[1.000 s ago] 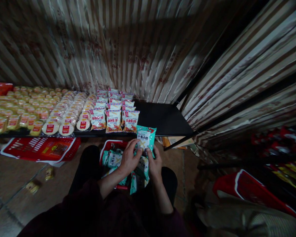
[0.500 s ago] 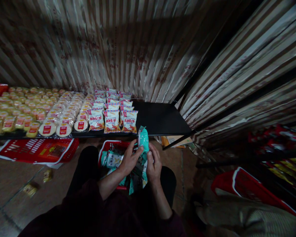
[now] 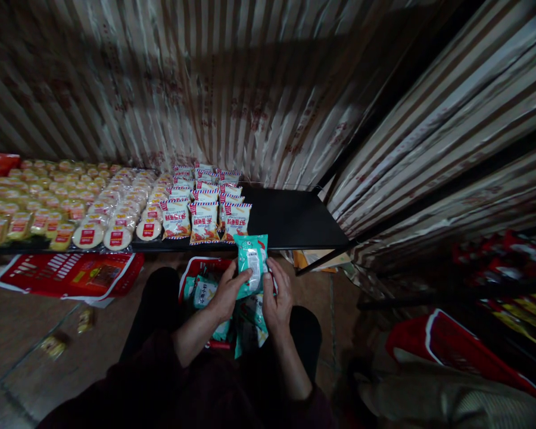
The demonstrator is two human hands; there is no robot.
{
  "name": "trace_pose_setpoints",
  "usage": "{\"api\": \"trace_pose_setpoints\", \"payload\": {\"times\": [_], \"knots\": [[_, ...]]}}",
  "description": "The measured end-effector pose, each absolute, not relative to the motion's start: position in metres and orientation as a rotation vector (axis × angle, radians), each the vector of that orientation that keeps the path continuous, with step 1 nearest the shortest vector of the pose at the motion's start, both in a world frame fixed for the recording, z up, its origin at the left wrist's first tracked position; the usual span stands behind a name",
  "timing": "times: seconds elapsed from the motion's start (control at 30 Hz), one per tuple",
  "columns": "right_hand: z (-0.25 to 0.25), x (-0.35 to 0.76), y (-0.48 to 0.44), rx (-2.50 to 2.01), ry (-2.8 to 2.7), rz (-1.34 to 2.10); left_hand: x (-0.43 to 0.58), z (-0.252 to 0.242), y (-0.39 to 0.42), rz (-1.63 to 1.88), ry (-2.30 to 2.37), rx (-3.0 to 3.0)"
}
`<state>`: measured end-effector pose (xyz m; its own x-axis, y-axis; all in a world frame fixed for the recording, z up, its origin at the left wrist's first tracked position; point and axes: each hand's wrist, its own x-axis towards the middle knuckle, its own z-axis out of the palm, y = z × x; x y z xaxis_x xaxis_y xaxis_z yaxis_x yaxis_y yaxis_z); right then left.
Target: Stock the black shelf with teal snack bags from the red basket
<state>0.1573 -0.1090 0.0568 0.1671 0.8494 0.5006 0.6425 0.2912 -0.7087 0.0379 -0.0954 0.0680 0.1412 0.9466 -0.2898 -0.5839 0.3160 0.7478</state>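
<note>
Between my two hands is a teal snack bag, its printed face with a white label turned up toward me. My left hand grips its left edge, thumb on the front. On the right edge, my right hand presses with its thumb in front and fingers behind. Below, between my knees, a red basket holds several more teal snack bags. Just beyond my hands, several white snack bags with red print stand in rows on the black shelf.
Round wrapped crackers and yellow packaged cakes fill the shelf's left. Another red basket sits under it. Two small packets lie on the floor. At right are a red basket, a person's leg and another stocked rack.
The teal bag has turned from edge-on to flat, its printed face now toward me. Both hands still hold it above the basket. The view has shifted slightly.
</note>
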Motion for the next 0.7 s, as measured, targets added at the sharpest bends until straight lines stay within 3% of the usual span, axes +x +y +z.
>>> {"api": "trace_pose_setpoints", "payload": {"times": [0.7], "knots": [[0.0532, 0.1543, -0.1096, -1.416, -1.429, 0.49, 0.0314, 0.0631, -0.0946, 1.161, 0.769, 0.409]]}}
